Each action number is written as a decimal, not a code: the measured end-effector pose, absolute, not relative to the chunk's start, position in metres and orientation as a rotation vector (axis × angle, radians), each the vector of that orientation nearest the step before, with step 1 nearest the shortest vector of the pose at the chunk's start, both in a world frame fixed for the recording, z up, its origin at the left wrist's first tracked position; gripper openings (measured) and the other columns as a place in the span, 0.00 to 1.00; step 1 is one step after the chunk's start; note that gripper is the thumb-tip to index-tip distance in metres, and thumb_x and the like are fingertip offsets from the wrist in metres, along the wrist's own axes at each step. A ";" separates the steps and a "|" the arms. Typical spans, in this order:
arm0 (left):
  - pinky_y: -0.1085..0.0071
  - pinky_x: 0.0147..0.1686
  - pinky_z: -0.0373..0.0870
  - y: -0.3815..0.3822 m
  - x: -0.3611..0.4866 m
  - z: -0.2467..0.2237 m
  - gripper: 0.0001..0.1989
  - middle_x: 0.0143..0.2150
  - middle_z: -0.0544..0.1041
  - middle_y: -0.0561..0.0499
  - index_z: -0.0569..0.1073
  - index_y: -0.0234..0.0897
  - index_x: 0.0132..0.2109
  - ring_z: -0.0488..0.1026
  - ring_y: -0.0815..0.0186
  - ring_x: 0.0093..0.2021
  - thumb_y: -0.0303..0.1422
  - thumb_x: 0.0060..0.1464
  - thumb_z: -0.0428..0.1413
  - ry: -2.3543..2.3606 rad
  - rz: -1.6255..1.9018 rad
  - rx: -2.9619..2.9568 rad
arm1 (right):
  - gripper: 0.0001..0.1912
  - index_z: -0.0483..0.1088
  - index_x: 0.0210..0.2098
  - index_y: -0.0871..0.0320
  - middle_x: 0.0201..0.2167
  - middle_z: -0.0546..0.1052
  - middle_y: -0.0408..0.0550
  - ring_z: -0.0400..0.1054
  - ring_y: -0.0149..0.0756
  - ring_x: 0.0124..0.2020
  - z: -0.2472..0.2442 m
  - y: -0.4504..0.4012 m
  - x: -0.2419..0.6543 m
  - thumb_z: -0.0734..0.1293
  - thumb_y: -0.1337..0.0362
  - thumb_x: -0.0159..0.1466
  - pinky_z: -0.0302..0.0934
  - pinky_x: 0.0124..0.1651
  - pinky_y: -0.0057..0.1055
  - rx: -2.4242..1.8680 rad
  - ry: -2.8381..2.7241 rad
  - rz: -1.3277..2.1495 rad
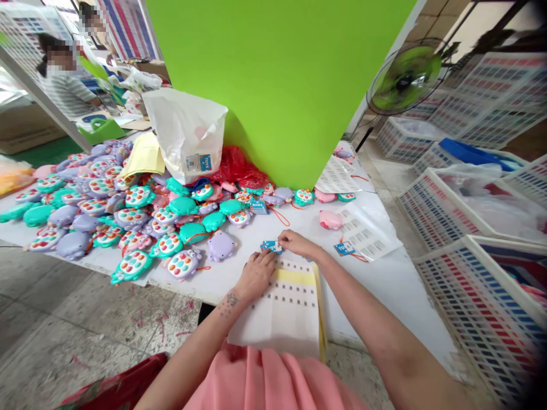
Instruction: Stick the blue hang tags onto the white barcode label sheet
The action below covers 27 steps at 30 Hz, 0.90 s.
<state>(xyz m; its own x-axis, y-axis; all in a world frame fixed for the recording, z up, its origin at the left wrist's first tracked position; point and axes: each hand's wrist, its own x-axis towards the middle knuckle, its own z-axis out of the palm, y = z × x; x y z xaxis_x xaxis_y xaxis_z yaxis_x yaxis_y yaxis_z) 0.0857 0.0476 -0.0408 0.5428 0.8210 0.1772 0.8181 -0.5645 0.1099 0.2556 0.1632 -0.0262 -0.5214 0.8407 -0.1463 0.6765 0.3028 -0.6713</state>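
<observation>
- 12 o'clock: red plastic bag (234, 165) partly hidden behind a white carrier bag (183, 134)
- Center: blue tag (272, 246), print too small to read
- 4 o'clock: white plastic crate (482, 307) cut off by the right edge

A lime-green square pillar (277, 74) rises behind the white-topped table (384, 296), and a pedestal fan (405, 77) stands beside it. Stacked white plastic crates (440, 210) line the right side over a speckled terrazzo floor (72, 324). Daylight seems to enter at the upper right through a bright opening (482, 23), though the view there is washed out.
</observation>
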 end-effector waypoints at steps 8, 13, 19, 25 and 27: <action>0.61 0.52 0.57 0.052 0.090 -0.039 0.11 0.57 0.66 0.46 0.69 0.35 0.45 0.58 0.60 0.59 0.26 0.60 0.43 1.500 0.242 2.735 | 0.05 0.70 0.27 0.62 0.24 0.72 0.43 0.62 0.28 0.26 -0.028 0.177 0.250 0.62 0.70 0.56 0.52 0.27 0.22 -1.393 -2.513 1.033; 0.59 0.51 0.56 0.052 0.091 -0.036 0.11 0.55 0.67 0.45 0.68 0.35 0.45 0.59 0.58 0.58 0.26 0.59 0.44 1.503 0.219 2.745 | 0.06 0.71 0.27 0.63 0.27 0.75 0.47 0.64 0.30 0.28 -0.027 0.180 0.248 0.62 0.71 0.56 0.54 0.29 0.23 -1.392 -2.578 0.990; 0.57 0.51 0.56 0.053 0.092 -0.032 0.11 0.54 0.68 0.44 0.69 0.35 0.45 0.61 0.58 0.56 0.26 0.59 0.43 1.509 0.189 2.736 | 0.06 0.72 0.27 0.63 0.28 0.76 0.48 0.65 0.31 0.28 -0.027 0.181 0.247 0.62 0.71 0.56 0.54 0.29 0.23 -1.410 -2.611 0.957; 0.57 0.50 0.55 0.054 0.094 -0.028 0.11 0.52 0.69 0.44 0.69 0.36 0.43 0.62 0.58 0.54 0.26 0.60 0.43 1.508 0.188 2.725 | 0.06 0.72 0.28 0.63 0.27 0.76 0.47 0.65 0.30 0.27 -0.028 0.181 0.247 0.63 0.70 0.56 0.53 0.28 0.23 -1.423 -2.617 0.927; 0.56 0.50 0.55 0.054 0.094 -0.028 0.11 0.52 0.69 0.44 0.69 0.36 0.43 0.62 0.58 0.54 0.26 0.60 0.43 1.505 0.179 2.723 | 0.06 0.72 0.28 0.62 0.28 0.76 0.47 0.65 0.30 0.28 -0.028 0.180 0.247 0.63 0.70 0.56 0.54 0.28 0.23 -1.416 -2.619 0.913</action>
